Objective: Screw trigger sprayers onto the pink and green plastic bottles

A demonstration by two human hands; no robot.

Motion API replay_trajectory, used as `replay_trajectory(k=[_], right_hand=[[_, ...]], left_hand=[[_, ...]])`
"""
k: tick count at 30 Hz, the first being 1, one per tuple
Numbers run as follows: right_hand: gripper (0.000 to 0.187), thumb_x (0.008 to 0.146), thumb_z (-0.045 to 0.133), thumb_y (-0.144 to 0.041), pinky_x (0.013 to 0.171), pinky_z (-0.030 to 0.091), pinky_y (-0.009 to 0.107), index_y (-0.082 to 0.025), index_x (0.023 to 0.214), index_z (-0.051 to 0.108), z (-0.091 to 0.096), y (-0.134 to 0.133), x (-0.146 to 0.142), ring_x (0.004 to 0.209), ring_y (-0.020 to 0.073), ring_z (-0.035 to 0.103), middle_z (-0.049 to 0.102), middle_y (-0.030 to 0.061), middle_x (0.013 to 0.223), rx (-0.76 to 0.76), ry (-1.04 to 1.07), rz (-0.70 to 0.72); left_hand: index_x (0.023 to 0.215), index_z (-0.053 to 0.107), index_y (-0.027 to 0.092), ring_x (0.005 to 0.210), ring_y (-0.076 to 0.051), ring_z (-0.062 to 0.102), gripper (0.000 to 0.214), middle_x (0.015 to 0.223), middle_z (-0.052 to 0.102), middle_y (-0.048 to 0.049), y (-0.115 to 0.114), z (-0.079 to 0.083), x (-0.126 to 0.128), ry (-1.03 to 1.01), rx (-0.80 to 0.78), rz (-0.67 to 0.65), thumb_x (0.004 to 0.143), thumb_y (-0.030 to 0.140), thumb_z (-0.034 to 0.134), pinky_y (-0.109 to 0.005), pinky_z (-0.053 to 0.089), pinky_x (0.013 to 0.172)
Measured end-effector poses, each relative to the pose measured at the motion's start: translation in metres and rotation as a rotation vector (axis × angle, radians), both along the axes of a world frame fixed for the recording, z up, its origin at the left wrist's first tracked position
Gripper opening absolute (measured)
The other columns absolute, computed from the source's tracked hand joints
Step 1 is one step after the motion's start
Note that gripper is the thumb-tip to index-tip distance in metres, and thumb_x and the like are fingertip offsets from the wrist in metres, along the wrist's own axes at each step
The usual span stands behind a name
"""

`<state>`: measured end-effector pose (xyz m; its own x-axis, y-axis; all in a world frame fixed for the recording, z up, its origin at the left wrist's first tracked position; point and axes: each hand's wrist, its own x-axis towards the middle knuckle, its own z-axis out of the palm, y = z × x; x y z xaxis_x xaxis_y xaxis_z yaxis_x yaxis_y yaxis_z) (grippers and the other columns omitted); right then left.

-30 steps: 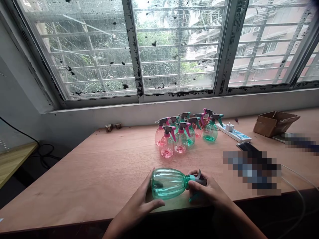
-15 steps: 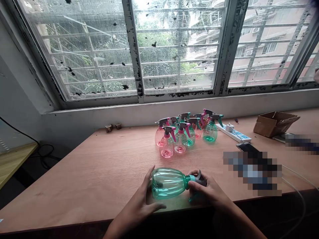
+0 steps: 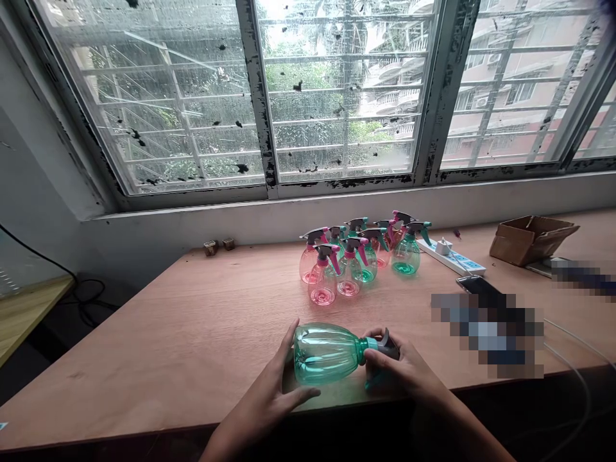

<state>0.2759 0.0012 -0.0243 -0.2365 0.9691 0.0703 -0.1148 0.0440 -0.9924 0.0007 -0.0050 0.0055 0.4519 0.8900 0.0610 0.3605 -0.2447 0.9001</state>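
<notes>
A clear green spray bottle (image 3: 327, 354) lies sideways above the table's front edge, base to the left and spray head to the right. My right hand (image 3: 402, 366) is closed round the dark grey spray head and teal collar at the bottle's neck. Part of the trigger is hidden behind those fingers. Around the base, my left hand (image 3: 276, 385) is spread open, with fingers along the far side and thumb stretched out below, not clamped on the bottle. Whether its fingertips touch the plastic, I cannot tell.
Several pink and green spray bottles (image 3: 349, 276) stand upright in a group behind my hands. To their right are a white power strip (image 3: 452, 258), a phone (image 3: 481, 289) and an open cardboard box (image 3: 517, 240). Two small brown blocks (image 3: 210, 248) sit at the back left.
The green bottle seems to have turned slightly about its length; the dark patch near its base is gone and its highlights differ. Both hands have stayed almost in place.
</notes>
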Motion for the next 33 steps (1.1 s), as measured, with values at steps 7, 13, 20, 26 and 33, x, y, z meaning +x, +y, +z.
replay_trajectory(k=[7, 13, 20, 26, 33], right_hand=[[0.046, 0.078, 0.077, -0.052, 0.063, 0.054, 0.032, -0.017, 0.102, 0.057, -0.0002, -0.0007, 0.0001, 0.064, 0.0205, 0.067, 0.071, 0.0016, 0.070, -0.009, 0.014, 0.003], [0.049, 0.076, 0.077, -0.055, 0.064, 0.053, 0.033, -0.017, 0.101, 0.058, 0.0001, -0.0009, -0.0002, 0.064, 0.0216, 0.068, 0.071, 0.0016, 0.068, -0.002, 0.004, -0.013], [0.043, 0.076, 0.078, -0.053, 0.063, 0.054, 0.032, -0.019, 0.096, 0.060, 0.0014, -0.0002, 0.0000, 0.064, 0.0215, 0.068, 0.071, 0.0013, 0.072, 0.016, -0.009, -0.030], [0.041, 0.079, 0.077, -0.048, 0.062, 0.054, 0.031, -0.018, 0.097, 0.057, 0.0005, -0.0004, -0.0002, 0.063, 0.0202, 0.068, 0.071, 0.0012, 0.071, 0.011, 0.012, -0.019], [0.038, 0.082, 0.076, -0.045, 0.063, 0.054, 0.031, -0.018, 0.099, 0.055, -0.0004, -0.0007, -0.0003, 0.064, 0.0196, 0.068, 0.072, 0.0011, 0.071, 0.012, 0.026, 0.001]], left_hand=[[0.158, 0.006, 0.025, 0.151, -0.032, 0.016, 0.103, 0.164, 0.023, -0.0081, 0.0006, -0.0005, -0.0010, 0.012, -0.015, -0.005, 0.082, 0.030, 0.074, -0.048, 0.013, 0.124], [0.158, 0.010, 0.027, 0.150, -0.031, 0.020, 0.095, 0.164, 0.023, -0.0064, 0.0028, 0.0023, -0.0014, 0.037, -0.015, -0.027, 0.086, 0.032, 0.071, -0.049, 0.015, 0.124], [0.158, 0.005, 0.031, 0.149, -0.030, 0.022, 0.095, 0.161, 0.030, -0.0052, 0.0005, -0.0033, -0.0009, 0.018, 0.022, 0.006, 0.087, 0.029, 0.068, -0.048, 0.017, 0.123], [0.158, 0.003, 0.031, 0.145, -0.032, 0.030, 0.102, 0.157, 0.036, -0.0065, -0.0019, 0.0008, 0.0003, 0.011, -0.027, 0.008, 0.083, 0.027, 0.073, -0.048, 0.022, 0.121], [0.158, 0.005, 0.031, 0.146, -0.031, 0.028, 0.099, 0.159, 0.033, -0.0054, -0.0013, 0.0020, 0.0005, -0.001, -0.038, 0.006, 0.084, 0.027, 0.071, -0.046, 0.021, 0.122]])
